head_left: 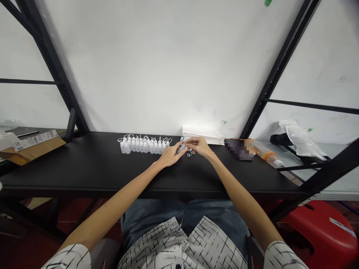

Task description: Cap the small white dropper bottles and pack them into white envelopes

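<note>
My left hand (169, 155) is closed around a small translucent squeeze bottle (181, 148), which lies tilted between the fingers and thumb. At the bottle's top end, the fingertips of my right hand (201, 146) are pinched together; whether they grip its cap or a small part is hidden. Just below my right fingers, a few small white looped cap pieces (191, 153) lie on the black table (92, 164). To the left of my hands, several similar bottles (144, 145) stand upright in close rows, with white looped strings or straps at their tops.
A stack of white sheets or bags (203, 135) lies by the wall behind my hands. On the right are a pixelated dark item (239, 149) and an orange-labelled bottle (265, 152) on its side. A cardboard box (33, 147) sits at left. Black frame posts (276, 67) flank the table.
</note>
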Available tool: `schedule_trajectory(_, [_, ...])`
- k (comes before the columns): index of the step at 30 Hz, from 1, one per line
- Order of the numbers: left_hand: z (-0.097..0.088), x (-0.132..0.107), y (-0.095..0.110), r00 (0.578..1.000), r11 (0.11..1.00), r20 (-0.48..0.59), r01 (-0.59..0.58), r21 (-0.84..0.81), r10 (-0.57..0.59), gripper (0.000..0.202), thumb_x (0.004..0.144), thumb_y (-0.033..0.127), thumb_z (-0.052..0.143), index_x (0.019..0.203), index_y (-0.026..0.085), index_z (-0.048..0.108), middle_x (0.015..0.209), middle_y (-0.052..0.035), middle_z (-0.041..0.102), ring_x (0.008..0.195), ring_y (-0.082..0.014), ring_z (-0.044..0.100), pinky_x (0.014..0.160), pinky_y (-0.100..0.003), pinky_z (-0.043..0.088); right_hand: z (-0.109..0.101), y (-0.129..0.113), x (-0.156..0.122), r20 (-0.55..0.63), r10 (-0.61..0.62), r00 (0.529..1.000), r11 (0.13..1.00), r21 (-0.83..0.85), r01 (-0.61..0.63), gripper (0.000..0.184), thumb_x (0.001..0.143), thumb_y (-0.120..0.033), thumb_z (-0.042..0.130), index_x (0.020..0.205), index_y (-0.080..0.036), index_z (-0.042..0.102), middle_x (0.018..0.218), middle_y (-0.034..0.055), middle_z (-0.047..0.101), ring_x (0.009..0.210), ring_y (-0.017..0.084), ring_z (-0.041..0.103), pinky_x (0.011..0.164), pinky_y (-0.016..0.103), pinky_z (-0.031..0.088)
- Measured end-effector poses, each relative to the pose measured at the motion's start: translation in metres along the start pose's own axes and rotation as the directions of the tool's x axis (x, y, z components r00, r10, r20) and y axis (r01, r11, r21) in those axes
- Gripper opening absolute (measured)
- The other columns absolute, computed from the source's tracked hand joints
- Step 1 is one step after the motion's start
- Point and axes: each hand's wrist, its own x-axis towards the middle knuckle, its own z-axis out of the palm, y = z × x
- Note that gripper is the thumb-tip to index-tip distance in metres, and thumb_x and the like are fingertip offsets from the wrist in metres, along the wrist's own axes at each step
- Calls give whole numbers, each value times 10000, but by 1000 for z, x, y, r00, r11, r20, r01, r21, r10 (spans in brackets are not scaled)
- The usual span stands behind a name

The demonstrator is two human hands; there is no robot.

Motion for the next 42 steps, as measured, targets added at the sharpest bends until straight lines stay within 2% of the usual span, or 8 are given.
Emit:
schedule_trajectory(4, [0, 0, -1, 1000, 998, 14, -27, 60, 26, 424, 948, 510, 414, 1051, 183, 664, 680, -7, 654, 609, -170, 586, 616, -269, 401, 5, -3, -2, 84, 35, 996, 999, -6, -34, 397, 684, -471, 760, 863, -117, 737, 633, 57, 682, 542, 151, 618, 406, 212, 421])
schedule_trajectory(7, [1, 0, -5, 999, 992, -15, -29, 124, 31, 367, 931, 473, 447, 941, 186, 675, 633, -4, 623, 604, -174, 572, 600, -273, 379, -5, 4, 2, -30, 48, 998, 981, -189, -53, 333, 782, -441, 672, 873, -127, 736, 693, 75, 708, 586, 173, 652, 458, 235, 457])
schedule_trajectory(11, [3, 1, -9, 998, 984, -34, -45, 174, 51, 301, 905, 414, 487, 988, 197, 679, 731, -31, 676, 692, -206, 616, 623, -288, 395, -28, 25, 5, -285, -49, 957, 695, -698, -172, 163, 819, -263, 604, 827, -199, 753, 899, 70, 750, 836, 217, 692, 714, 288, 506])
schedule_trajectory(15, [4, 2, -10, 996, 982, -59, -62, 178, 73, 245, 870, 347, 529, 991, 197, 680, 868, -51, 714, 732, -207, 629, 663, -301, 434, -39, 43, 2, -292, 76, 953, 556, -781, -284, 184, 804, -248, 592, 850, -226, 769, 902, 50, 754, 892, 232, 680, 747, 299, 483])
schedule_trajectory(20, [2, 3, -11, 994, 984, -70, -77, 160, 89, 250, 874, 335, 521, 1005, 184, 672, 897, -51, 693, 701, -184, 604, 661, -304, 446, -36, 45, 0, -212, 175, 962, 585, -763, -275, 208, 768, -187, 599, 862, -248, 775, 877, 21, 754, 872, 206, 676, 713, 271, 458])
schedule_trajectory(31, [0, 3, -11, 993, 980, -55, -90, 178, 101, 244, 865, 321, 528, 1014, 187, 669, 902, -39, 655, 664, -156, 566, 658, -297, 431, -39, 39, 2, -193, 181, 964, 624, -736, -264, 120, 769, -288, 661, 789, -234, 766, 779, 9, 737, 783, 184, 662, 661, 261, 433])
schedule_trajectory(38, [-1, 4, -11, 995, 992, -11, -95, 82, 97, 316, 905, 314, 471, 1115, 179, 663, 990, -62, 652, 787, -184, 606, 781, -330, 467, -29, 21, 4, -155, 24, 988, 943, -324, -74, 206, 735, -333, 649, 759, -142, 724, 626, 24, 661, 551, 134, 571, 555, 247, 447])
schedule_trajectory(42, [2, 5, -13, 996, 996, -18, -87, 0, 87, 337, 929, 320, 441, 1159, 185, 647, 1068, -70, 662, 938, -212, 612, 876, -350, 462, -9, 9, 1, -13, 46, 999, 991, -129, -48, 257, 706, -389, 683, 756, -139, 711, 615, 26, 639, 509, 127, 561, 432, 213, 388])
